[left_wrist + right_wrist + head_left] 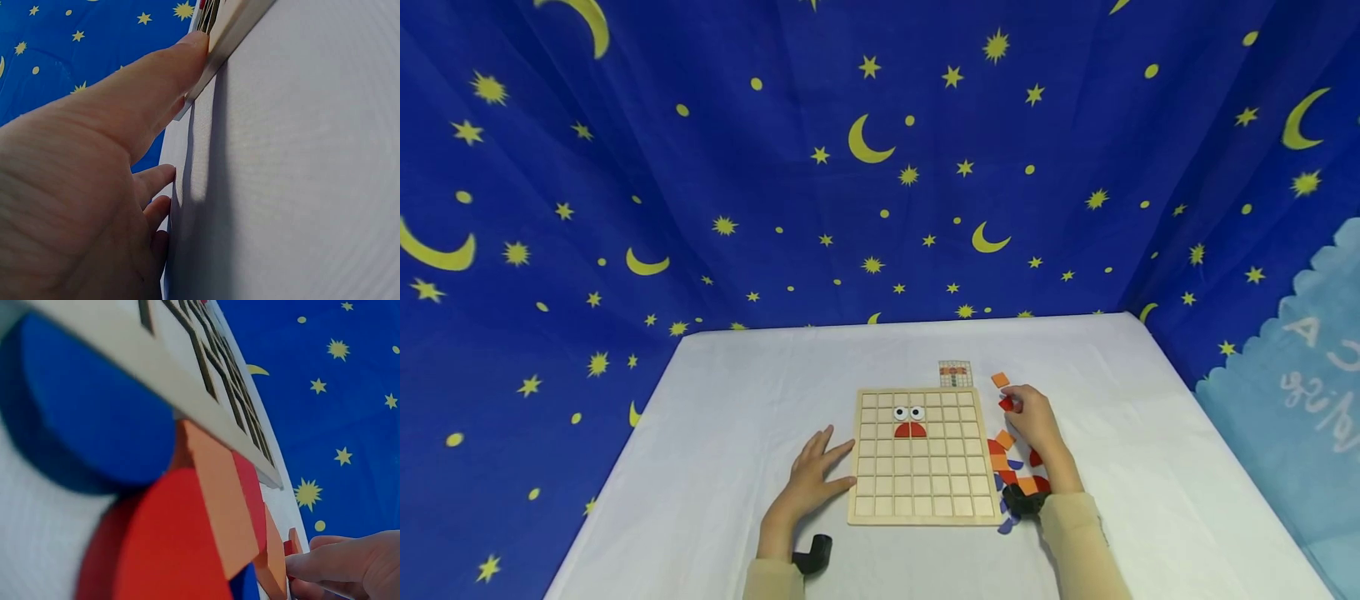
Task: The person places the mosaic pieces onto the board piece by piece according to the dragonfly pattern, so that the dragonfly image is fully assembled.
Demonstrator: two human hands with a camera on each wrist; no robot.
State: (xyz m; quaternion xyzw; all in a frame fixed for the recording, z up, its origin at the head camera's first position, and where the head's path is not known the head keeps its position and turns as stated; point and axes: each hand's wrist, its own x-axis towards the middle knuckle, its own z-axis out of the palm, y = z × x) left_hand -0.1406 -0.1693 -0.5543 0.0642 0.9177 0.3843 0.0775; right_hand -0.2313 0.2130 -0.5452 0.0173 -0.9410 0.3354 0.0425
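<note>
A wooden grid board (925, 523) lies on the white table. Two eye pieces (909, 413) sit in its cells, with two red quarter-circle pieces (911, 430) just below. My left hand (808, 479) rests at the board's left side, fingers spread; in the left wrist view its thumb touches the board's edge (219, 53). Beyond the board's upper right side, my right hand (1033, 419) pinches a small red piece (1006, 404) between thumb and fingertips. An orange square (1000, 380) lies just past those fingertips. In the right wrist view, the fingers (337, 559) partly cover the red piece.
Along the board's right edge lie several loose red, orange and blue pieces (1006, 439), some beneath the right wrist camera (1022, 500). A small pattern card (955, 375) lies against the board's top edge. Blue star-patterned cloth (880, 208) hangs behind the table.
</note>
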